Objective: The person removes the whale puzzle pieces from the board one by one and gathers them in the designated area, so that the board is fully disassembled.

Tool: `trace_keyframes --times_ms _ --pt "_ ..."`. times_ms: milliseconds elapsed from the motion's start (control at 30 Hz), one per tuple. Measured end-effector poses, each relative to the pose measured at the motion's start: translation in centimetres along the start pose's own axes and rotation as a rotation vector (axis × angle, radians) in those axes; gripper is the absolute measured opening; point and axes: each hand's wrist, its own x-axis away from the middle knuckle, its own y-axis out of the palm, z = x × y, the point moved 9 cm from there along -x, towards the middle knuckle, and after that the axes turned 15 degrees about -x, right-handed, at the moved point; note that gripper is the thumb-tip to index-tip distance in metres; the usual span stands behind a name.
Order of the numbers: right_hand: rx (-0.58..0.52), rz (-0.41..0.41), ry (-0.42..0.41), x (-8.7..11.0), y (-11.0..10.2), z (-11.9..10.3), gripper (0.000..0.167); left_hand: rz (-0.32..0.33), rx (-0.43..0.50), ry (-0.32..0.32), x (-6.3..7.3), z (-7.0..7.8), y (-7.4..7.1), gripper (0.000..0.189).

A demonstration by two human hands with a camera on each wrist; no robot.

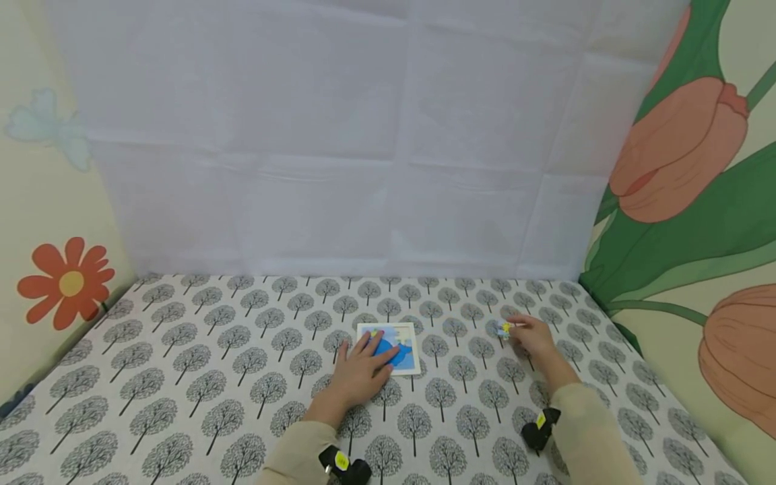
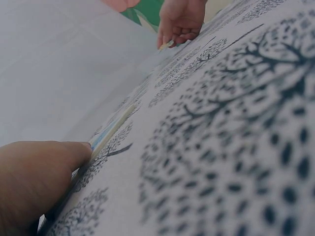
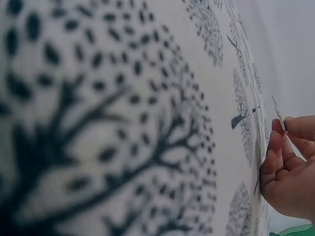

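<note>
A small square puzzle board (image 1: 416,357) with a white frame and a blue picture lies on the patterned cloth. My left hand (image 1: 358,372) rests on it with fingers spread, covering its left and lower part. In the left wrist view the board (image 2: 115,129) appears edge-on beside my left thumb (image 2: 42,172). Off to the right, my right hand (image 1: 533,337) pinches a thin puzzle piece (image 1: 504,330), coloured blue and yellow. The right wrist view has this piece (image 3: 279,114) edge-on between thumb and fingertips, the other fingers curled under.
A white cloth with black tree prints (image 1: 200,384) covers the table. Behind it hangs a white sheet (image 1: 315,202). Walls painted with flowers (image 1: 673,155) stand at both sides. A dark wrist camera (image 1: 344,465) is strapped to each forearm.
</note>
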Motion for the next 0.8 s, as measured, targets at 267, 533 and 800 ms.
trace_keyframes --times_ms 267,533,800 --pt "-0.013 0.036 0.029 -0.22 -0.61 0.49 0.03 -0.003 -0.003 0.005 0.03 0.08 0.18 0.039" --pt "-0.003 0.039 0.045 -0.15 -0.83 0.67 0.031 -0.005 -0.014 -0.002 -0.07 -0.01 0.2 0.039" --pt "0.01 0.045 0.034 -0.41 -0.85 0.95 0.03 -0.011 -0.014 -0.006 -0.04 0.0 0.14 0.039"
